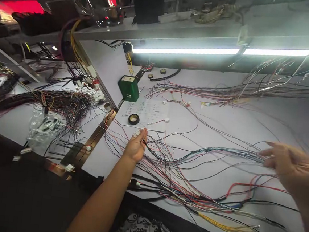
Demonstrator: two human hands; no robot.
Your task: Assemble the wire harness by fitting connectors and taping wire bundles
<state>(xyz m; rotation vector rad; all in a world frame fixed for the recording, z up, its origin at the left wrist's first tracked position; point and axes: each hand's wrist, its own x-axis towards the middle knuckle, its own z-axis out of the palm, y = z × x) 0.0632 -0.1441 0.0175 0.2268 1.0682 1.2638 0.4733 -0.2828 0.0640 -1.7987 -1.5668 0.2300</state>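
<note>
My left hand [137, 145] is closed round a white connector [136, 133] at the centre of the bench, with thin wires running out of it to the right. These dark and teal wires [208, 149] stretch across the white surface to my right hand [284, 157]. That hand is slightly blurred, its fingers pinched on the wires' far part. Below them lies a thick bundle of red, black and white wires [190, 196]. Just above my left hand are a roll of black tape [133, 119] and a small white connector [166, 120] on a red wire.
A green box [129, 89] stands by the white partition [107, 67]. A printed sheet [152, 110] lies under the tape. Long wires [200, 91] run along the back beneath a lit tube [188, 50]. Tangled wires [65, 103] and a plastic bag [44, 129] are at left.
</note>
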